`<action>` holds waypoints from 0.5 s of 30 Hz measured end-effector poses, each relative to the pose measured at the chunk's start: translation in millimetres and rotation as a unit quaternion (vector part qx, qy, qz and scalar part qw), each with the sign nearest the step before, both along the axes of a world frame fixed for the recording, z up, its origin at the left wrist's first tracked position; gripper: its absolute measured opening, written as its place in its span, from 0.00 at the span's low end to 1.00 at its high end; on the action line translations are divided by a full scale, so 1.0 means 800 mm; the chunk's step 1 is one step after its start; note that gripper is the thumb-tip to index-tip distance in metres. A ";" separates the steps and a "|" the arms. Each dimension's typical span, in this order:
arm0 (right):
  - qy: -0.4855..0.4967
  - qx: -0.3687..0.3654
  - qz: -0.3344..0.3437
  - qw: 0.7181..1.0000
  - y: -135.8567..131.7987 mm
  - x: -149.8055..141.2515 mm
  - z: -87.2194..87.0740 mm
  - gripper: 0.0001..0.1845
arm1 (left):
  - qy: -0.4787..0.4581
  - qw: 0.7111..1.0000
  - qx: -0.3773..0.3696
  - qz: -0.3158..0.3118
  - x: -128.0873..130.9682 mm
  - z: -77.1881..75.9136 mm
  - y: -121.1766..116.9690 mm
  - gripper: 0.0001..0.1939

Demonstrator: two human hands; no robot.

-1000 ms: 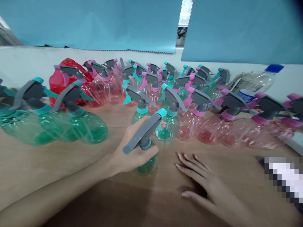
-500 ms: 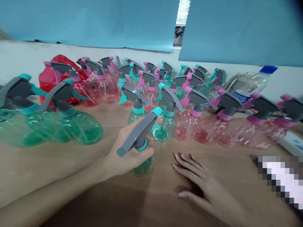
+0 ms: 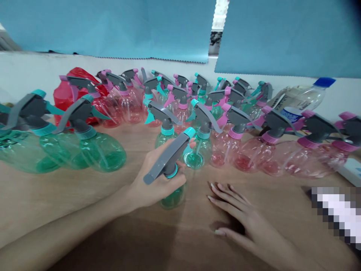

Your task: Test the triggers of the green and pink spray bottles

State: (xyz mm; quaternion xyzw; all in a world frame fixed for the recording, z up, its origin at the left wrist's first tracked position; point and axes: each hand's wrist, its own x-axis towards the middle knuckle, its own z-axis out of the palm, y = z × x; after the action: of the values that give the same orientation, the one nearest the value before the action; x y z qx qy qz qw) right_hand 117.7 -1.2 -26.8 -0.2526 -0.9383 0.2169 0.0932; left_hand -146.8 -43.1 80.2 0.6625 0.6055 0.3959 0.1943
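Note:
In the head view, my left hand (image 3: 158, 177) is wrapped round the neck of a green spray bottle (image 3: 172, 197). This bottle has a grey trigger head with a turquoise nozzle that points away to the upper right. Its lower body shows below my fingers and appears to stand on the table (image 3: 194, 233). My right hand (image 3: 239, 214) rests on the wood, palm down, with its fingers spread and nothing held. Just beyond the held bottle stand another green spray bottle (image 3: 203, 145) and a pink spray bottle (image 3: 224, 150).
Several green spray bottles (image 3: 103, 152) stand at the left. Pink ones (image 3: 254, 154) line the right, with more rows behind. A red plastic bag (image 3: 60, 98), a clear bottle with a blue cap (image 3: 313, 96) and a pixelated object (image 3: 335, 210) lie around. Blue sheets (image 3: 113, 26) hang behind.
The whole view has shifted slightly, so everything sits a little further right. My left hand keeps its grip on the spray bottle, and my right hand stays spread on the table.

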 end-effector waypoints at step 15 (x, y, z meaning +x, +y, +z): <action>0.026 -0.015 -0.006 1.000 0.000 0.001 -0.004 0.34 | 0.027 1.000 0.001 0.013 0.000 0.004 0.001 0.26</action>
State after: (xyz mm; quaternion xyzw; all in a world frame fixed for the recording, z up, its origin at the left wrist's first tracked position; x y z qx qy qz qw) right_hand 118.4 -0.9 -30.2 -0.2537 -0.9308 0.2371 0.1146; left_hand -146.9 -42.6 83.5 0.6654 0.6187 0.3807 0.1721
